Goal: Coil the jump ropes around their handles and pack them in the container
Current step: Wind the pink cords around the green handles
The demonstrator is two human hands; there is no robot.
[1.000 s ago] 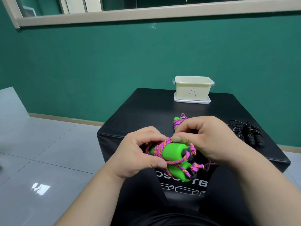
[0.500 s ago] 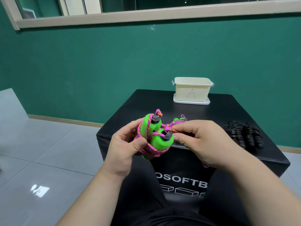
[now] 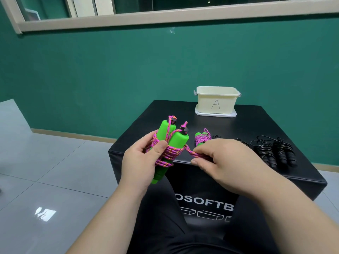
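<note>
Black padded box [image 3: 174, 114] bearing the cream container [image 3: 216, 101]: well in front of it, the left hand [image 3: 139, 162] clasps the paired green handles [image 3: 177, 142] while the right hand [image 3: 225, 162] pinches the pink rope [image 3: 171, 153] tail, whose slackening would likely loosen the coils.

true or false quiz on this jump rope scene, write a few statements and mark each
1. The left hand grips the green handles wrapped in pink rope. True.
2. The container marked A stands on the black box. True.
3. The right hand lies flat on the black box. False: its fingers pinch the pink rope.
4. The black jump ropes are in the container marked A. False: they lie on the black box, right of the hands.
5. A second green and pink jump rope lies coiled on the black box. True.
</note>
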